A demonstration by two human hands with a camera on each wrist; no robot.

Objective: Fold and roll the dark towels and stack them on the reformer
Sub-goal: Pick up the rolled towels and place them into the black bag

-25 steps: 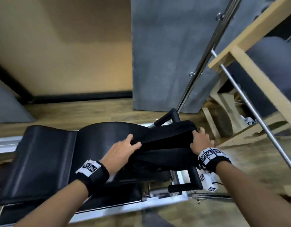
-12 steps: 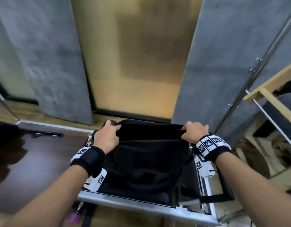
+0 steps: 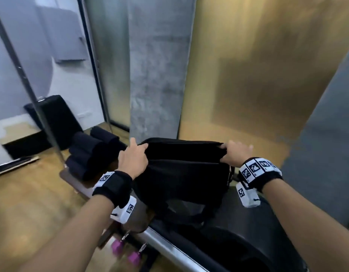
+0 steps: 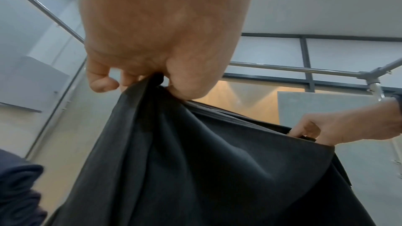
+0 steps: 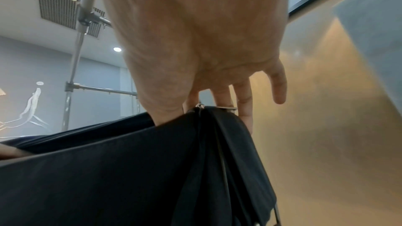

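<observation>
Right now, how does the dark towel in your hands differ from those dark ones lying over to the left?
The held towel hangs open and flat; the rolled towels are tight cylinders. The held towel is pinched at its top edge by the left hand and right hand; the rolled towels lie stacked, untouched. Both look equally dark.

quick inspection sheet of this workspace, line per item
surface: black padded reformer, metal rail along its near side
job's things: dark towel held up by its top edge over the reformer; rolled dark towels piled to the left
clutter: two purple pieces hanging under the rail
grippers: left hand grips the towel's left corner; right hand pinches the right corner
cables: nothing seen
surroundings: wood floor, grey wall panels, chrome pole at left
</observation>
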